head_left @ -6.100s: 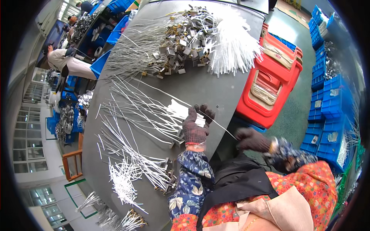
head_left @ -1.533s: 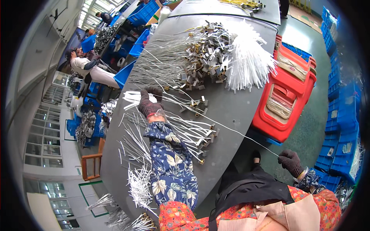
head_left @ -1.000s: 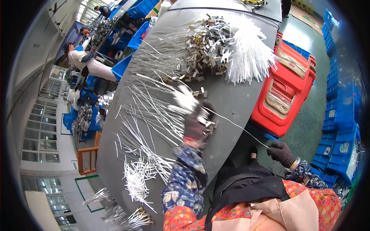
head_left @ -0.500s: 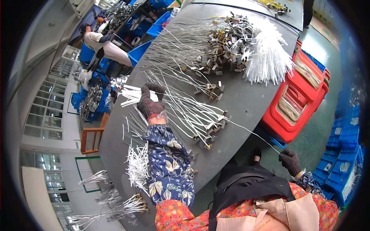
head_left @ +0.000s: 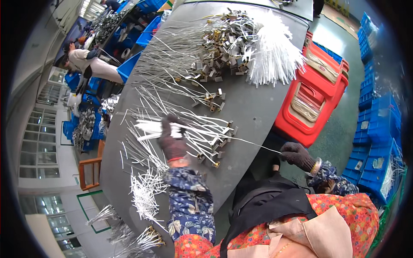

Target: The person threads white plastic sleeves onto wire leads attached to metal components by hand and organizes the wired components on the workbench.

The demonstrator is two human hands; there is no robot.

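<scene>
Over the grey table (head_left: 254, 107), my left hand (head_left: 174, 139), in a dark knitted glove, is closed round a bunch of short white tubes (head_left: 152, 128). Beneath and beside it lie long white wires (head_left: 202, 124) with small metal clips (head_left: 226, 135) on their right ends. My right hand (head_left: 297, 157), gloved alike, is off the table's right edge with its fingers pinched on the end of one white wire (head_left: 254, 143). That wire stretches back over the clips toward the bundle; its far end is lost among the others.
A large heap of clipped wires (head_left: 228, 43) and a fan of clear-white strips (head_left: 275, 51) cover the table's far side. Loose white pieces (head_left: 146, 193) lie near left. Red bins (head_left: 309, 99) and stacked blue crates (head_left: 376, 129) stand right. Another person (head_left: 86, 62) works at far left.
My left hand has come nearer to me across the table with the white tubes. My right hand has moved closer to the table edge, still on the wire. The whole view has shifted.
</scene>
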